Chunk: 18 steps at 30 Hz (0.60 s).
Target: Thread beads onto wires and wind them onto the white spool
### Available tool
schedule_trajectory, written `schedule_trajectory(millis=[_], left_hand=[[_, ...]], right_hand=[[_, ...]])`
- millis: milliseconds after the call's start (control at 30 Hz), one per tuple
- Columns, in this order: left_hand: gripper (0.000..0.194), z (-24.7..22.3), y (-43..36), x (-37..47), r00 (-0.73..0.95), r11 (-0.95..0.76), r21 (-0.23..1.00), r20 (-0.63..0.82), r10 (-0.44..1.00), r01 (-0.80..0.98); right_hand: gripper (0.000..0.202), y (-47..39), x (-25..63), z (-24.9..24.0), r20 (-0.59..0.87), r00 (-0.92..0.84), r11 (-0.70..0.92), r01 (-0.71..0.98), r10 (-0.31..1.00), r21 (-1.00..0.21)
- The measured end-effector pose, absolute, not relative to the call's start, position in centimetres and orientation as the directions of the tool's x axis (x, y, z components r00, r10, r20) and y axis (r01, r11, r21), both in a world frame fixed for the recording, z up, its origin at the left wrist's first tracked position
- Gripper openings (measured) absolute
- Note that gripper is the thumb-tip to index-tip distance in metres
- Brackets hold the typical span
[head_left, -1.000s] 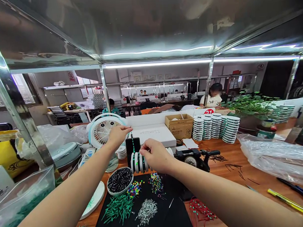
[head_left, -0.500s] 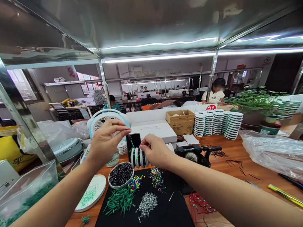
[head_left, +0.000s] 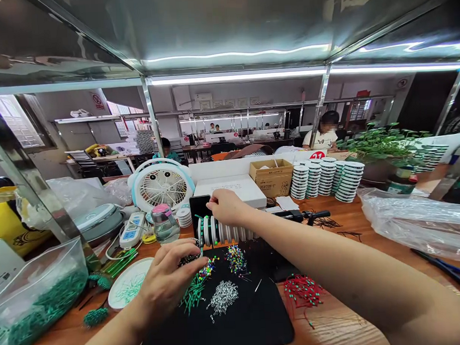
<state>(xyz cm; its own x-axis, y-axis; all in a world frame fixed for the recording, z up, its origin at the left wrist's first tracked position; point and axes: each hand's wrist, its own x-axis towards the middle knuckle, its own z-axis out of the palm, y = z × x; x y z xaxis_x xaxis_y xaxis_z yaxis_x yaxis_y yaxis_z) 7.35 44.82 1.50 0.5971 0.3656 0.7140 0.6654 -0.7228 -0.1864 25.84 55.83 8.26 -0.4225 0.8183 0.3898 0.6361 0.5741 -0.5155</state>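
Head view, and only this one: the person's right hand [head_left: 226,206] is stretched forward over a row of white spools [head_left: 217,230] standing on edge at the back of a black mat [head_left: 254,322]. Its fingers are pinched together at the top of the leftmost spools, on something too fine to make out. The left hand [head_left: 169,280] is lower and nearer, fingers curled down and closed loosely over the mat's left edge, where a small dish of black beads [head_left: 188,259] sits mostly hidden beneath it; whether it grips anything I cannot tell. Just beside its fingertips lie green sticks [head_left: 194,292], a heap of coloured pins [head_left: 236,259] and a pile of small silver pieces [head_left: 224,298]. Red-tipped pieces [head_left: 302,290] lie on the wooden table [head_left: 353,238] right of the mat. Behind the spools stand a small fan [head_left: 161,184], a white box [head_left: 238,188] and stacks of white reels [head_left: 328,179]. At far left is a clear bag [head_left: 34,295] of green pieces.
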Motion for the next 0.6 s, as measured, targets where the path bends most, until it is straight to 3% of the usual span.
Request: schedule_trajectory(millis=[133, 300, 400, 467, 533, 600], left_hand=[[0.032, 3.5, 46.4, 8.2, 0.486, -0.761, -0.040, 0.791, 0.372, 0.647], [0.024, 4.0, 47.8, 9.2, 0.383, -0.777, 0.175, 0.791, 0.477, 0.605], [0.019, 3.6, 48.0, 9.5, 0.324, -0.768, 0.261, 0.792, 0.517, 0.585], [0.016, 3.5, 48.1, 9.6, 0.292, -0.754, 0.296, 0.791, 0.537, 0.586], [0.013, 3.9, 48.4, 9.6, 0.250, -0.718, 0.389, 0.753, 0.609, 0.577], [0.013, 4.5, 49.0, 9.6, 0.198, -0.642, 0.515, 0.672, 0.714, 0.568]], right_hand=[[0.018, 58.1, 24.7, 8.6, 0.370, -0.439, 0.571, 0.688, 0.819, -0.448], [0.021, 58.8, 24.6, 9.7, 0.436, -0.437, 0.602, 0.698, 0.787, -0.387], [0.020, 55.4, 25.9, 10.4, 0.578, -0.423, 0.683, 0.635, 0.698, -0.361], [0.017, 51.5, 27.1, 9.6, 0.703, -0.415, 0.794, 0.484, 0.577, -0.367], [0.016, 47.6, 28.2, 7.3, 0.623, -0.491, 0.793, 0.406, 0.609, -0.455], [0.016, 45.1, 28.9, 3.6, 0.420, -0.615, 0.733, 0.443, 0.668, -0.517]])
